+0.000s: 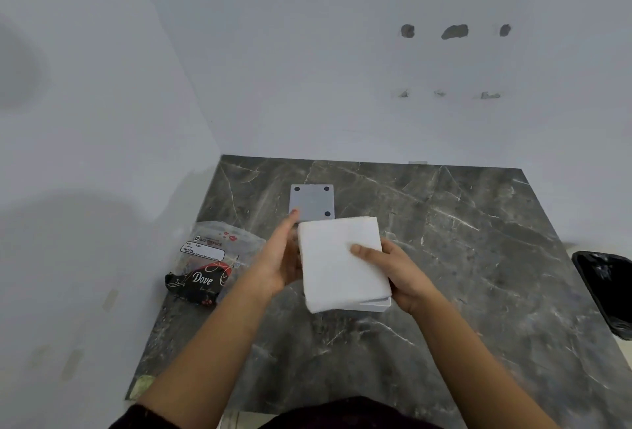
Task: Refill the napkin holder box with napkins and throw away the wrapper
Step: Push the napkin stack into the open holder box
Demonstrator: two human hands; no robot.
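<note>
A white stack of napkins (338, 264) lies on top of the white napkin holder box (378, 305), of which only a lower right edge shows. Both are held above the dark marble counter (478, 240). My left hand (277, 261) grips the stack's left side. My right hand (400, 274) holds the right side, thumb pressed on top of the napkins. Behind them a grey plate with black round feet (312, 201), seemingly the box's bottom cover, lies flat on the counter. The clear and black printed wrapper (208, 261) lies crumpled to the left.
White walls close off the counter at the back and the left. A black bag-lined bin (605, 288) sits past the counter's right edge. Bare marble stretches to the right of the hands and toward the front edge.
</note>
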